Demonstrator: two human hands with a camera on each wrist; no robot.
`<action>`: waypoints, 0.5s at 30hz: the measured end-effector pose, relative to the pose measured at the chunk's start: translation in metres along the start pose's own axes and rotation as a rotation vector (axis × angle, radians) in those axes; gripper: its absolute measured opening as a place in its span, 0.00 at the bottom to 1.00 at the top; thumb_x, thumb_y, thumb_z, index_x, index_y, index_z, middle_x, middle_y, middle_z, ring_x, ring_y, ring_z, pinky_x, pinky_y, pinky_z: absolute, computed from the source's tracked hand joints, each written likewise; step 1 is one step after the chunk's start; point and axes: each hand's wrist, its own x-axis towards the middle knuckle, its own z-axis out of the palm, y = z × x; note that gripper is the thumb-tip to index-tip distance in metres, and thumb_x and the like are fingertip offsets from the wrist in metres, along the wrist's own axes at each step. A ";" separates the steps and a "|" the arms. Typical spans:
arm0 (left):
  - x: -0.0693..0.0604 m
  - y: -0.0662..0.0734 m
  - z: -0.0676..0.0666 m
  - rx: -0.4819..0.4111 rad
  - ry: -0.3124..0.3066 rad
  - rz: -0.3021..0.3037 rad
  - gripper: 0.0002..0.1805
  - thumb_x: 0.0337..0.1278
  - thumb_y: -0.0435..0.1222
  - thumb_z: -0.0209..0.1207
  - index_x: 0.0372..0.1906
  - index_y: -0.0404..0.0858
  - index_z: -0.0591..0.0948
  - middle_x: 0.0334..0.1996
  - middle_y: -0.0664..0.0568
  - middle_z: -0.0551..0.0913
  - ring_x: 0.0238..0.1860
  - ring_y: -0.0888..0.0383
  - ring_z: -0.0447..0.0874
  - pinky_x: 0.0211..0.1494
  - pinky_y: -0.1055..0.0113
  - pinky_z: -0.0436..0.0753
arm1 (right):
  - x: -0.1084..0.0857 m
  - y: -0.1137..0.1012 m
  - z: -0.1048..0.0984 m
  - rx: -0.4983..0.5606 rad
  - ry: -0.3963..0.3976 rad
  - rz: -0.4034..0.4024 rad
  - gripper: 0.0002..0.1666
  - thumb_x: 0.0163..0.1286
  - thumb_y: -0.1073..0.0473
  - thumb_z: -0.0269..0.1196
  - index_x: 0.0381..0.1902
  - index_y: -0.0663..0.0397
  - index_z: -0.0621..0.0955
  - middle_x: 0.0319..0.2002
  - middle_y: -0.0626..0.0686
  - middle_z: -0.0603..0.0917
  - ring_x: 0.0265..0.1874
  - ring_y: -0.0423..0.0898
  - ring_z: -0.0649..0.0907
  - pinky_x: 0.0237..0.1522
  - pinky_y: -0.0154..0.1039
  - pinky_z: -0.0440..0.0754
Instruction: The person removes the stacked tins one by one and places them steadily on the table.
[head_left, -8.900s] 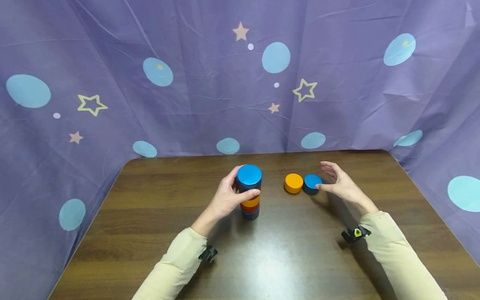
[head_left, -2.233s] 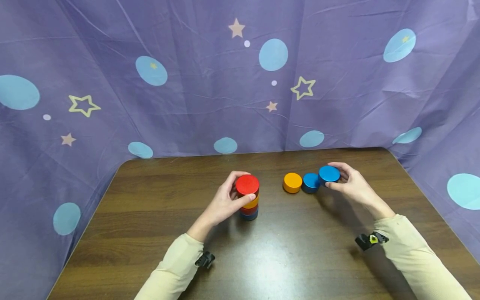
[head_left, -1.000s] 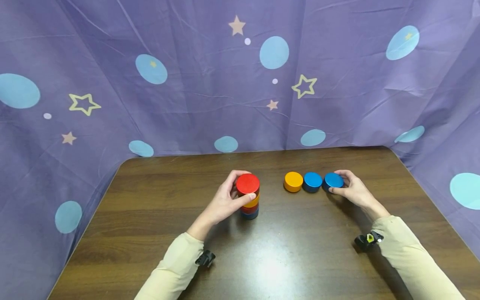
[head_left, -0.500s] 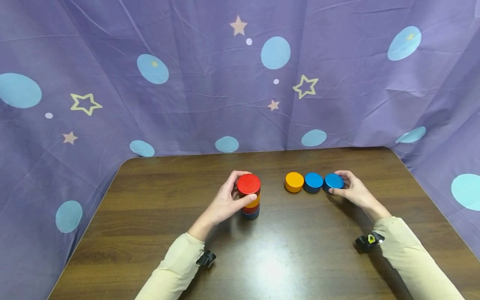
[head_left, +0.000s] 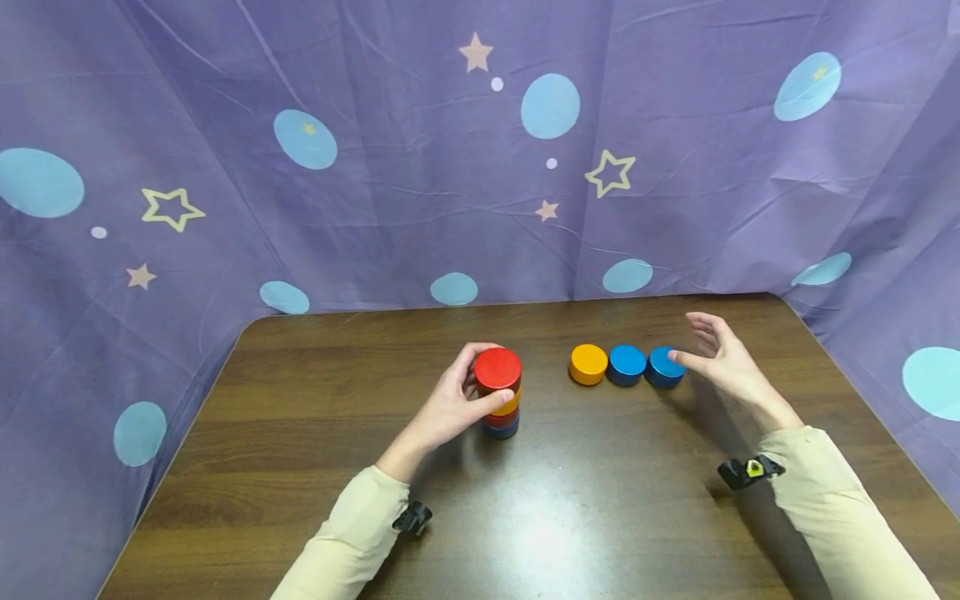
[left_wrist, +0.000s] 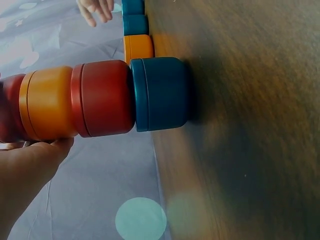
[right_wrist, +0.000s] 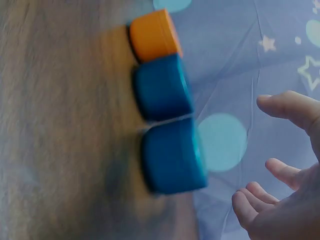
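A stack of small round lidded tins stands on the table. From the bottom come a blue tin (left_wrist: pixel 162 93), a red tin (left_wrist: pixel 105 97), an orange tin (left_wrist: pixel 50 102) and a red top tin (head_left: pixel 498 367). My left hand (head_left: pixel 450 404) grips the stack near its top, with the thumb across the front. Right of it, an orange tin (head_left: pixel 588 363), a middle blue tin (head_left: pixel 626 366) and an end blue tin (head_left: pixel 663 370) form a row. Beside the end blue tin, my right hand (head_left: pixel 723 358) hovers with spread fingers, holding nothing; the right wrist view shows a gap between them.
The brown wooden table (head_left: pixel 315 433) ends at a back edge just behind the tins. A purple curtain (head_left: pixel 390 167) with stars and dots hangs behind it. Black wrist cameras (head_left: pixel 750 472) sit on both sleeves.
The blue tin that topped the stack was lifted off by my right hand and set at the row's right end. The right hand then let go and drew back rightward. My left hand stayed on the stack.
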 end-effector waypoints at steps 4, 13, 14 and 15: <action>-0.001 -0.001 -0.001 0.031 0.004 -0.011 0.30 0.51 0.26 0.67 0.60 0.34 0.69 0.51 0.43 0.78 0.50 0.51 0.79 0.56 0.61 0.76 | 0.000 -0.012 0.005 -0.016 -0.018 -0.076 0.44 0.61 0.70 0.65 0.69 0.72 0.55 0.65 0.73 0.60 0.65 0.70 0.60 0.66 0.56 0.58; -0.003 -0.009 -0.001 0.125 0.008 -0.011 0.33 0.47 0.28 0.70 0.61 0.38 0.71 0.50 0.47 0.80 0.50 0.53 0.79 0.57 0.57 0.75 | -0.001 -0.039 0.027 0.019 -0.103 -0.163 0.41 0.60 0.71 0.67 0.66 0.70 0.60 0.64 0.66 0.66 0.64 0.62 0.66 0.64 0.37 0.64; -0.004 -0.009 -0.001 0.120 0.007 -0.013 0.33 0.47 0.28 0.71 0.61 0.38 0.71 0.50 0.47 0.80 0.51 0.53 0.79 0.57 0.57 0.75 | -0.001 -0.042 0.029 0.016 -0.112 -0.169 0.40 0.60 0.70 0.67 0.66 0.70 0.60 0.63 0.65 0.66 0.64 0.62 0.66 0.64 0.37 0.64; -0.004 -0.009 -0.001 0.119 0.007 -0.016 0.33 0.47 0.28 0.71 0.61 0.38 0.71 0.50 0.48 0.80 0.51 0.54 0.79 0.58 0.57 0.75 | -0.002 -0.044 0.031 0.010 -0.119 -0.175 0.40 0.60 0.70 0.68 0.66 0.69 0.61 0.63 0.65 0.67 0.63 0.61 0.67 0.64 0.36 0.64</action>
